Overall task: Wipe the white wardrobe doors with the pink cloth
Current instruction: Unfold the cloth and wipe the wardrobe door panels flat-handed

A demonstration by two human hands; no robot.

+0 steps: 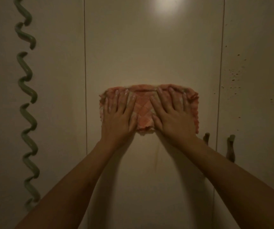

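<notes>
A: Hands? 
B: Left hand [119, 118] and right hand [171, 116] both flat, fingers spread, pressing the pink cloth [144, 111] onto the middle wardrobe door [149, 47]. No pinch, just open palms.
A: Cloth position?
B: Under both palms, a strip showing between the thumbs. 
A: Around them?
B: Green wavy handle [27, 103] well left of left hand; two small handles [230, 146] just right of right wrist; dark specks [235, 75] on the right door.

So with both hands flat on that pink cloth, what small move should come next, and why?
Probably slide the pink checked cloth rightward. Both the left hand and the right hand press it flat on the middle white wardrobe door, and dark specks dot the neighbouring right door, which looks unwiped.
</notes>
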